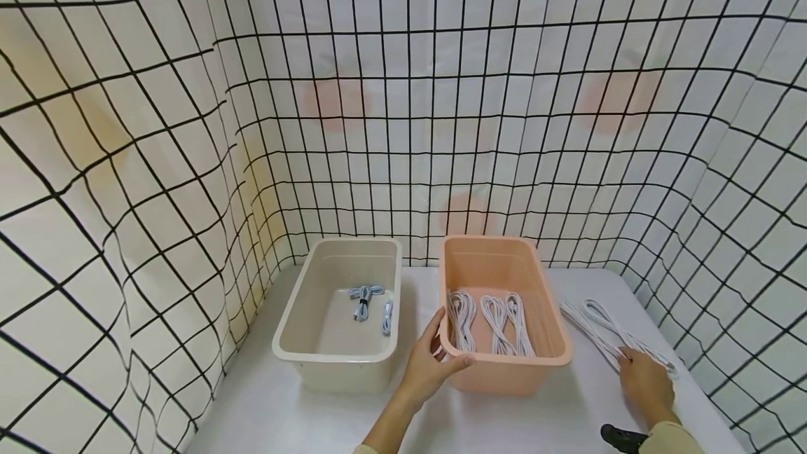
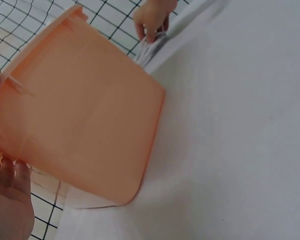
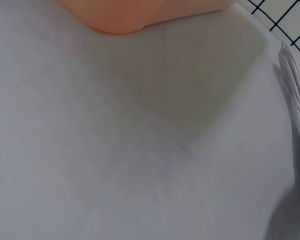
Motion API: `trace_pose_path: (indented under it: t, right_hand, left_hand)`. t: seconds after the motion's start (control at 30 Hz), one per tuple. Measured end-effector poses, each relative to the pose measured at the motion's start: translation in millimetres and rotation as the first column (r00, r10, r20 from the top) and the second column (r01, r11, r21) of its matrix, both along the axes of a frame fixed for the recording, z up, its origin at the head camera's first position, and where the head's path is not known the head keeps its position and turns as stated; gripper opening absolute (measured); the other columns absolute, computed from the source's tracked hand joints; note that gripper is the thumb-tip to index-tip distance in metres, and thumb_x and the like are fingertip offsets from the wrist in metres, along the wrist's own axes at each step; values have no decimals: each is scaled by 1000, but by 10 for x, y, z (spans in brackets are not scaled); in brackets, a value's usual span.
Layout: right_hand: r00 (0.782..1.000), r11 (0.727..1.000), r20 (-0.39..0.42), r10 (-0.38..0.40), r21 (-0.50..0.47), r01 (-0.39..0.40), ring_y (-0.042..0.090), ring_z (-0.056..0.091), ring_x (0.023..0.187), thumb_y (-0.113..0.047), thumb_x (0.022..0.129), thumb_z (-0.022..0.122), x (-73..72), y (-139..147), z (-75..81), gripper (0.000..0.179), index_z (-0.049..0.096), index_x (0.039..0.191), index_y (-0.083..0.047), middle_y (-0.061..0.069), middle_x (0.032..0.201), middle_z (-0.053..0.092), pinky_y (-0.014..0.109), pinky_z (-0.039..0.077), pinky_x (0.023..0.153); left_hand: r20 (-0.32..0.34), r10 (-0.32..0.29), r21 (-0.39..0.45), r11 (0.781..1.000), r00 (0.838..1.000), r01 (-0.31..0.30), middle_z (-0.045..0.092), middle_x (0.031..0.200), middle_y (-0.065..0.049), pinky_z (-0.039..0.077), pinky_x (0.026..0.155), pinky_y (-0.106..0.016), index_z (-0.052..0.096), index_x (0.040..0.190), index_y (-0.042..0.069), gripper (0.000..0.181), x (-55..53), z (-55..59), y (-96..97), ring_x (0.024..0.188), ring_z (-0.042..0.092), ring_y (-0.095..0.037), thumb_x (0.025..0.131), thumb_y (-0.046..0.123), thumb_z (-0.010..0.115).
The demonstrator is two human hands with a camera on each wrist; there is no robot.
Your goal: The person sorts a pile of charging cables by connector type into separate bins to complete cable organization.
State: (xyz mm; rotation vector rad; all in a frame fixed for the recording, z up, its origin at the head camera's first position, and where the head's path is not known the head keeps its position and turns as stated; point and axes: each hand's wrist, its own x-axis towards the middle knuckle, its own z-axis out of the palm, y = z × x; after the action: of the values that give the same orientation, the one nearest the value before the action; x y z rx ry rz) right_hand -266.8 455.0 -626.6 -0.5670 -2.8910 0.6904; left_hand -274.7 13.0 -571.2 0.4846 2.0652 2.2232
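Note:
An orange bin [image 1: 504, 377] holds several bundles of white cable [image 1: 504, 324]. At its front left corner my left hand [image 1: 424, 370] grips the rim, thumb along the front and fingers on the left side; the left wrist view shows those fingertips [image 2: 21, 175] against the bin's wall. To the right of the bin, looped white cable [image 1: 595, 335] lies on the table. My right hand [image 1: 646, 380] pinches its near part, palm down. In the right wrist view only part of the white cable [image 3: 296, 85] shows at the right edge, with the hand out of frame.
A cream bin [image 1: 328, 357] stands to the left of the orange one, with a gap between them. Inside it are a blue-grey cable tied with a black band [image 1: 363, 300] and a smaller one [image 1: 387, 317]. Black netting [image 1: 435, 118] over pale fabric walls surrounds the white table [image 1: 252, 412].

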Motion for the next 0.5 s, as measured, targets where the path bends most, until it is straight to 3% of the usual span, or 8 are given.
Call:
trace_pose_path:
  t: [0.17, 0.4, 0.5]
  right_hand:
    - [1000, 1000, 13, 0, 21, 0, 63, 54, 111, -14, 102, 57, 4, 5, -31, 36, 61, 130, 8, 37, 130, 57, 67, 49, 79]
    - [995, 992, -20, 96, 86, -94, 58, 58, 106, -14, 94, 72, -25, -24, -81, 38, 65, 121, 12, 37, 117, 62, 65, 51, 77]
    - [997, 991, -11, 73, 110, -71, 57, 61, 103, -14, 90, 77, -41, -74, -87, 42, 64, 119, 13, 35, 115, 64, 64, 52, 74]
  left_hand:
    - [10, 10, -14, 1000, 1000, -10, 35, 164, -12, 40, 111, -38, 31, 164, 24, 101, 9, -16, 13, 143, 42, -34, 83, 18, 90]
    - [1, 16, -26, 1000, 1000, -16, 35, 163, -12, 40, 111, -39, 31, 164, 25, 100, 2, -9, 9, 143, 43, -34, 83, 18, 90]
    - [0, 9, -25, 1000, 1000, -9, 35, 164, -12, 40, 111, -38, 31, 164, 25, 101, -5, -10, 5, 143, 42, -34, 83, 18, 90]
